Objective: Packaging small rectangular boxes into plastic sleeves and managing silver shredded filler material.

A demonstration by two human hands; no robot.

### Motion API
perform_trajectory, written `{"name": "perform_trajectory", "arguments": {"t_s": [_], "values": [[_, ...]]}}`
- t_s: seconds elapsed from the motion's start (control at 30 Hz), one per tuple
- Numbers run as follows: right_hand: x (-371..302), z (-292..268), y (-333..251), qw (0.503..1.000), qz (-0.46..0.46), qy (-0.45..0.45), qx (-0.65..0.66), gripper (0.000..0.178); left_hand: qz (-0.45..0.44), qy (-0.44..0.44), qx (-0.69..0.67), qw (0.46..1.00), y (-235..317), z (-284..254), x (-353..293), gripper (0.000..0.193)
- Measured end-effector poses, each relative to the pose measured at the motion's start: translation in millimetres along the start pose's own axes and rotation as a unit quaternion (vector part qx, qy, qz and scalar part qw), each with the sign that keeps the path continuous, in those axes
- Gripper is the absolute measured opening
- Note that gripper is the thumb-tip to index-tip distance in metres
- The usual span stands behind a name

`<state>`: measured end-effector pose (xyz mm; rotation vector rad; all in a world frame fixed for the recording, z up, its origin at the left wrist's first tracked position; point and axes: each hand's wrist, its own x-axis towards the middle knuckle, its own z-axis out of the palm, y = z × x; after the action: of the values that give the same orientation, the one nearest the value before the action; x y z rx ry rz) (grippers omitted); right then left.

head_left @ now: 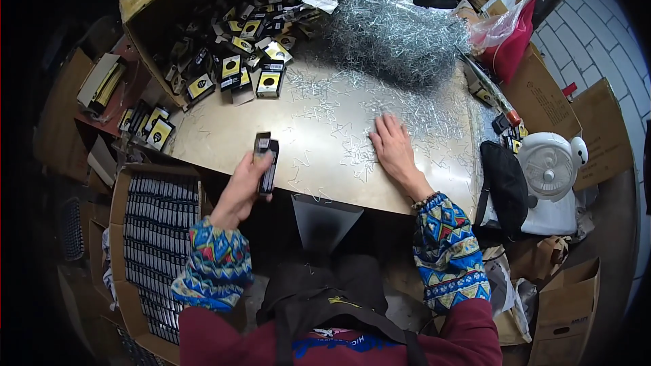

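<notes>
My left hand (237, 190) is closed around a small black box (264, 146), held upright just off the table's near edge. Palm down, my right hand (395, 151) rests on the table (261, 116) with its fingers stretched out, touching small loose pieces of bent silver wire (356, 152). Beyond it rises a large tangled heap of the same wire pieces (400, 37). At the far left of the table lies a pile of small black-and-yellow boxes (231, 68), some tilted on others. What is inside the held box cannot be seen.
A carton (116, 230) packed with rows of small dark boxes stands at my left. Past the table's right edge are a black pouch (505, 190), a white fan (548, 166) and open cardboard boxes (566, 315). A grey chute-like panel (327, 220) hangs below the front edge.
</notes>
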<state>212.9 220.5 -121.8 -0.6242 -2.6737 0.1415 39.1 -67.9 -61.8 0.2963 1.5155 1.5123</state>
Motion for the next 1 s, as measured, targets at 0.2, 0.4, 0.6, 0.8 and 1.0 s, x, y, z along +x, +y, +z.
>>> {"name": "perform_trajectory", "arguments": {"t_s": [0.2,0.4,0.6,0.8,1.0], "values": [[12,2,-26,0.995,-0.081,0.052,-0.009,0.043,0.111,0.020,-0.064,0.992,-40,15,-38,0.040],[11,-12,-41,0.989,-0.119,0.034,0.077,0.027,0.049,-0.003,-0.257,0.965,-59,5,-57,0.037],[12,-11,-26,0.988,-0.072,0.038,0.130,0.012,0.013,0.013,-0.259,0.966,-73,19,-65,0.034],[18,-34,-34,0.970,-0.052,0.094,0.219,0.008,0.018,0.065,-0.208,0.976,-101,15,-71,0.026],[-19,-26,-37,0.966,-0.161,0.028,0.202,0.018,-0.009,0.100,-0.197,0.975,-135,-3,-79,0.025]]}}
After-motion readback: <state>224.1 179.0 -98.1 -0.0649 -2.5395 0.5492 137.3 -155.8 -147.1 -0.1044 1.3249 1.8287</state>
